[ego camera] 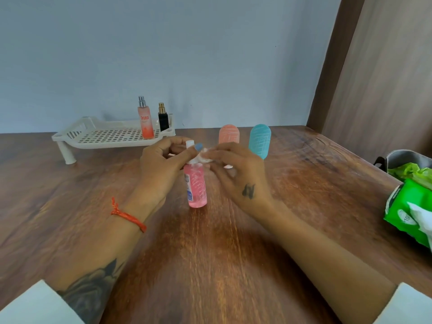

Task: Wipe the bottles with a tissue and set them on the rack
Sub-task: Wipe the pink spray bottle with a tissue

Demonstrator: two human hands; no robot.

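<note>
Two hands are seen meeting over a pink bottle [196, 186] at the middle of the tabletop [233, 242]. The bottle is stood upright on the wood, with pink liquid inside and a white cap [189, 143] on top. The left hand [161, 164] is curled around the bottle's neck and cap, fingers closed on it from the left side. The right hand [236, 167] is pinched shut on a small wad of white tissue [205, 156], which is pressed against the bottle's shoulder just below the cap (some motion blur is noted here).

A cream slotted rack [109, 134] is set at the far left of the tabletop, against the wall. Two bottles are stood upright on its right end: a peach spray bottle [145, 122] and, just beside it on the right, a black bottle [163, 119] with a gold top. Behind the hands, two capsule-shaped bottles are found upright on the wood, well clear of the rack: a coral one [229, 134] partly hidden by the right hand, and a teal one [260, 140] near it on the right.

At the right edge, a green wipes pack [408, 213] is seen with a white sheet pulled up from it, and a metal bin [404, 159] lined in green is placed behind.
</note>
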